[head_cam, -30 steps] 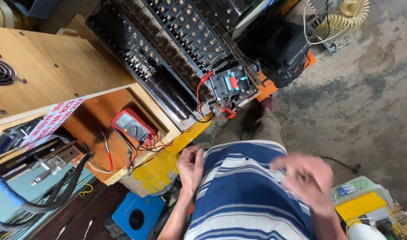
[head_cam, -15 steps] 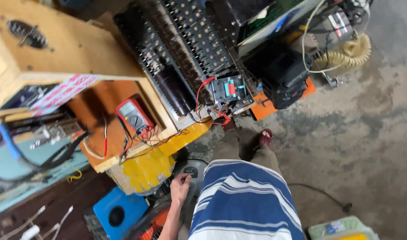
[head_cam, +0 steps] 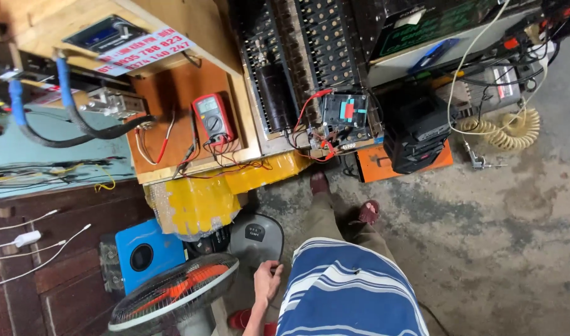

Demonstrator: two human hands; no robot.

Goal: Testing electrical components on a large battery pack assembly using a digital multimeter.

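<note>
Cluttered workshop corner seen from above, with bare concrete floor [head_cam: 484, 249].

Grey, stained and cracked concrete on the right and in the middle; dark brown wooden boards [head_cam: 55, 261] at lower left, crossed by thin white cables [head_cam: 30, 239]. Light plywood bench [head_cam: 191, 37] at upper left, with an orange-brown inner panel. Pale teal surface [head_cam: 42, 155] under thick black and blue cables. Tall dark rack of many small slots [head_cam: 310, 56] at top centre. Coiled cream cord [head_cam: 515, 130] lying on the floor at right. Soft, even daylight, no strong shadows.
</note>
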